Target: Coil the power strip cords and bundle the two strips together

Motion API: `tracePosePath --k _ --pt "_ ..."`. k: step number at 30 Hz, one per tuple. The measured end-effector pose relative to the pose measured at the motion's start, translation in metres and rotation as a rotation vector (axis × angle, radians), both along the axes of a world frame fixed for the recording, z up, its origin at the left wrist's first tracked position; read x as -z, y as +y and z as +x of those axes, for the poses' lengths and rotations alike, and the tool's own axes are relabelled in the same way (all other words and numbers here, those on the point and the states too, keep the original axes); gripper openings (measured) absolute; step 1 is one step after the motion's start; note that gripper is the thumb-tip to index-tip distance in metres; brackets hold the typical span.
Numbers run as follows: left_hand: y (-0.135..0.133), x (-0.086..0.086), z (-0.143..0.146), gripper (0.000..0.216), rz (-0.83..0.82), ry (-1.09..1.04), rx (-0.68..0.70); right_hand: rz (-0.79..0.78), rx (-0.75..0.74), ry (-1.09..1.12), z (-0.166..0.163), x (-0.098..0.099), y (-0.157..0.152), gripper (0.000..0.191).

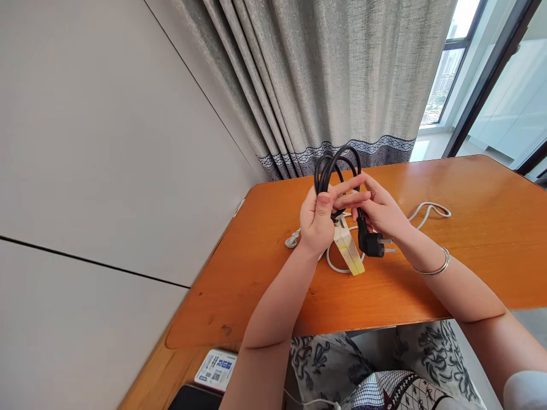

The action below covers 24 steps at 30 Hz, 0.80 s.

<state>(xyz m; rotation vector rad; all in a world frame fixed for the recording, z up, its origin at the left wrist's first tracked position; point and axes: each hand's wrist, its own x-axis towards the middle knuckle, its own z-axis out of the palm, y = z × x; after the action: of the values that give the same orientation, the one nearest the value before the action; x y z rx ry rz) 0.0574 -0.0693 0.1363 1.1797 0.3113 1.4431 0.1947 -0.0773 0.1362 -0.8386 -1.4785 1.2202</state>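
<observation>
My left hand (pixel 317 221) holds a black power cord (pixel 332 171) gathered into several upright loops, its thumb pressed against them and some fingers stretched toward the right. My right hand (pixel 380 206) is at the other side of the loops, its fingers closed round the cord's end; part of its grip is hidden. Below it hangs the black plug (pixel 371 244), its metal pins pointing right. Just under the loops is a yellowed white block-like thing (pixel 348 246), perhaps a power strip or adapter; whether it touches the table I cannot tell.
A white cable (pixel 432 206) lies on the orange wooden table (pixel 478 239), with a white connector (pixel 293 239) left of my hands. A white wall panel (pixel 106 142) borders the table's left side. Behind hangs a grey curtain (pixel 342 74). A printed white box (pixel 216 367) sits lower left.
</observation>
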Motion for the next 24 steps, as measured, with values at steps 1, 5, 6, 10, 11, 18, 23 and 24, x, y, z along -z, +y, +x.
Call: tracePosePath --k 1,5,6,10,11,18,23,24 --pt "0.000 0.001 0.000 0.048 0.024 0.016 -0.015 -0.029 0.022 0.053 -0.003 0.001 0.001 0.047" --pt "0.002 0.008 -0.004 0.048 0.201 0.180 -0.013 -0.241 -0.017 0.289 -0.010 -0.002 -0.002 0.048" --pt "0.003 0.010 -0.005 0.048 0.269 0.237 -0.011 -0.305 -0.045 0.363 -0.011 -0.004 -0.004 0.042" --pt "0.006 0.013 -0.010 0.050 0.448 0.328 -0.082 -0.494 -0.196 0.582 -0.012 -0.008 -0.006 0.005" --pt "0.006 0.013 -0.009 0.050 0.458 0.305 -0.098 -0.517 -0.231 0.602 -0.013 -0.008 -0.006 0.005" --pt "-0.008 -0.006 -0.001 0.046 0.306 0.071 0.112 -0.276 -0.097 0.360 -0.009 0.002 0.001 0.019" --pt "-0.004 -0.025 -0.007 0.058 -0.239 -0.004 0.335 0.081 0.081 0.205 0.012 -0.004 0.010 0.050" --pt "-0.002 -0.028 -0.008 0.059 -0.345 0.019 0.373 0.106 0.053 0.207 0.016 -0.007 0.010 0.052"
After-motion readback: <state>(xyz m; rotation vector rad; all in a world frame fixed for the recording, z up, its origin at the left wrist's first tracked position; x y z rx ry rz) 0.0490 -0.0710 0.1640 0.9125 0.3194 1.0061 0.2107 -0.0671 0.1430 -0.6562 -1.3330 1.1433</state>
